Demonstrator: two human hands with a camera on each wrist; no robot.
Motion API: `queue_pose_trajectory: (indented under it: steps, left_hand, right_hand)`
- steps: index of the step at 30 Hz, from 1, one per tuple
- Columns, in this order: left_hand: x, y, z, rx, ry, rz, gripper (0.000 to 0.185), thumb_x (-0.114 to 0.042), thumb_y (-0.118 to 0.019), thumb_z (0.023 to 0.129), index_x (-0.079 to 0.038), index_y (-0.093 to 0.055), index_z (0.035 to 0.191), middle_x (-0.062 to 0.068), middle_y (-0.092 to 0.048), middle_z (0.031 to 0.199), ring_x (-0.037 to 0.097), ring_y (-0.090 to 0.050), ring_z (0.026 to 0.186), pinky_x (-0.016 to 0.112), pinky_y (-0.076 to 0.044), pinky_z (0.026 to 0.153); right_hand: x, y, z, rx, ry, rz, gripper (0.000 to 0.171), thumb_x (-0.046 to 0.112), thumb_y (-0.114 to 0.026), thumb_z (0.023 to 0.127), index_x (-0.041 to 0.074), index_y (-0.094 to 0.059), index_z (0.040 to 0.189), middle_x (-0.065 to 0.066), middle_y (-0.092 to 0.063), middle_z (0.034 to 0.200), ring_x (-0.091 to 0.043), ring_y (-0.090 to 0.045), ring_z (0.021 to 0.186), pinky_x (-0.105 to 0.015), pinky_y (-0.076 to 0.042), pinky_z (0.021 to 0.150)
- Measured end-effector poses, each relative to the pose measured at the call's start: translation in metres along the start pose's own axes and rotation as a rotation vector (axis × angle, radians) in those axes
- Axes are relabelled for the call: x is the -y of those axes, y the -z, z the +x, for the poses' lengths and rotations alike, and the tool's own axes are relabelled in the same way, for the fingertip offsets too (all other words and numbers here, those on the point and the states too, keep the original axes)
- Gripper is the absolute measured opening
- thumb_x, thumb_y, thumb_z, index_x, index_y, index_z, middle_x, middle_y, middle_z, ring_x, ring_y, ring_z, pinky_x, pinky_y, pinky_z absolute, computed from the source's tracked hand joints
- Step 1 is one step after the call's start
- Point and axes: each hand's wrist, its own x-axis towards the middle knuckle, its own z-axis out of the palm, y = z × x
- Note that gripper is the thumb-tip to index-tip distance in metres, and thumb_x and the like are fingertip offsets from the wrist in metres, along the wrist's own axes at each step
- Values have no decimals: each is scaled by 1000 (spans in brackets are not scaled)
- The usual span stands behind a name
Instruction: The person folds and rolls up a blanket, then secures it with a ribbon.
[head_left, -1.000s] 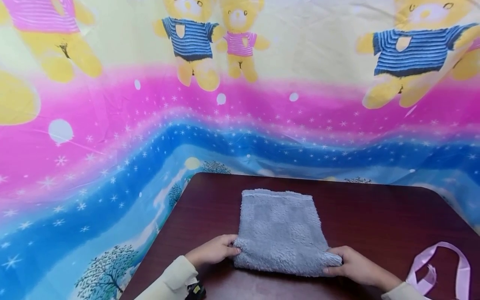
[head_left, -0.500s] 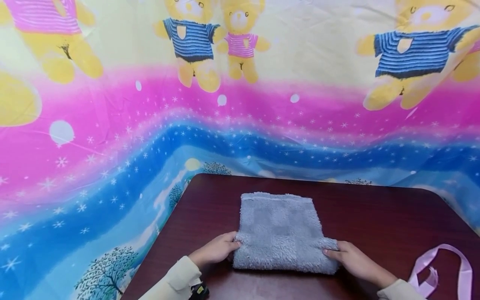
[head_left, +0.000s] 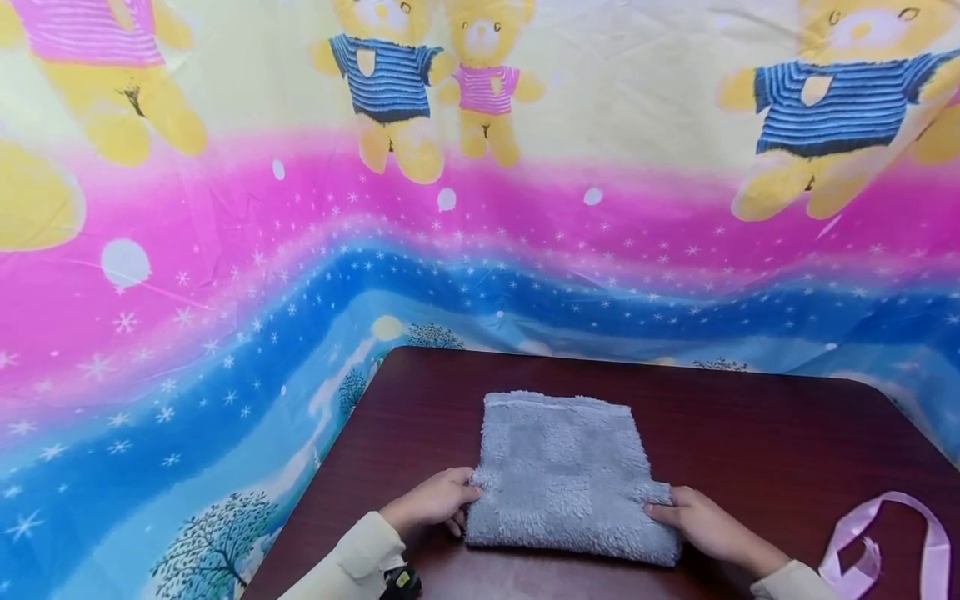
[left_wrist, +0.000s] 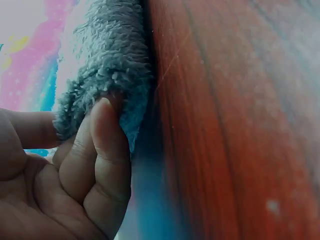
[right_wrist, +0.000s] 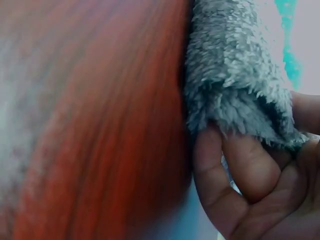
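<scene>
The fluffy grey folded towel [head_left: 566,475] lay low in the middle on the dark brown wooden table [head_left: 750,433]; the left hand [head_left: 435,502] and right hand [head_left: 693,521] each pinched a near corner.

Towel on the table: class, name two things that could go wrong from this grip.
1. The left hand and right hand pinch only the near corners of the folded grey towel, so lifting might let the layers sag open.
2. The pink ribbon lies close to the right hand; a sweep that way could drag it off the table.

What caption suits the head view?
Both hands, left hand and right hand, grip a folded grey towel on a dark wooden table.
</scene>
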Motion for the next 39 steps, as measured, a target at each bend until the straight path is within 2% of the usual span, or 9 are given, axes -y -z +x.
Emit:
queue_pose_trajectory:
  steps: [6, 10, 14, 20, 24, 27, 31, 33, 39]
  left_hand:
    - [4, -1, 3, 14, 11, -17, 7, -10, -53, 94, -3, -56, 95, 8, -60, 71, 18, -57, 49, 36, -53, 45]
    - [2, 1, -2, 71, -4, -70, 12, -10, -54, 93, -3, -60, 100, 7, -64, 77, 20, -61, 54, 41, -55, 51]
    - [-1, 4, -8, 110, -5, -95, 14, -10, -54, 92, -2, -60, 102, 7, -66, 83, 21, -63, 61, 43, -56, 59]
    - [0, 0, -9, 47, 13, -29, 2, -6, -56, 84, -4, -55, 84, 5, -63, 74, 19, -62, 55, 40, -55, 53]
    - [-5, -2, -10, 60, -8, 45, 12, -3, -59, 77, -6, -48, 82, 5, -58, 71, 17, -59, 53, 38, -55, 51]
    - [-10, -2, -11, 100, -37, 79, 14, -7, -65, 83, -6, -52, 89, 5, -61, 73, 18, -59, 53, 38, -54, 51]
    - [-15, -1, -12, 99, -103, 128, 15, -18, -67, 91, -6, -60, 93, -1, -62, 72, 12, -56, 56, 30, -51, 54]
    - [-15, -2, -12, 93, -112, 70, 14, -18, -65, 92, -4, -61, 95, -2, -62, 74, 10, -57, 62, 28, -50, 57]
    - [-12, -2, -11, 103, -39, -175, 15, -10, -60, 92, 0, -59, 103, 4, -65, 85, 15, -63, 74, 33, -54, 62]
  right_hand:
    - [1, 1, -1, 8, -41, -4, 53, 22, -64, 93, 1, -29, 59, 13, -26, 51, -2, -22, 45, -21, -27, 43]
    - [2, 7, -4, 132, 27, 67, 45, 16, -62, 94, -3, -35, 64, 13, -30, 56, -1, -26, 49, -22, -29, 45]
    - [1, 12, -8, 236, 80, 87, 36, 13, -60, 95, 3, -41, 66, 12, -33, 60, 0, -31, 53, -23, -35, 49]
    - [-2, 4, -10, 143, 52, -8, 27, 18, -64, 93, 12, -56, 68, 16, -40, 60, 1, -41, 51, -24, -43, 46]
    - [-2, 3, -8, 147, 79, -40, 25, 18, -65, 92, 9, -58, 70, 15, -41, 61, 1, -41, 52, -23, -43, 50]
    - [2, 5, -9, 155, 97, -70, 13, 20, -67, 91, 9, -66, 84, 14, -56, 73, 1, -50, 65, -23, -45, 59]
    - [10, 3, -13, 117, 123, -43, 18, 22, -71, 89, 9, -68, 101, 8, -65, 90, -2, -57, 82, -26, -49, 68]
    - [14, 1, -14, 104, 123, 20, 18, 21, -70, 91, 6, -65, 98, 0, -64, 86, -4, -56, 79, -28, -49, 67]
    - [16, -5, -16, 66, -13, 181, 33, 13, -64, 92, -10, -53, 113, -13, -56, 105, 0, -50, 91, -23, -44, 73]
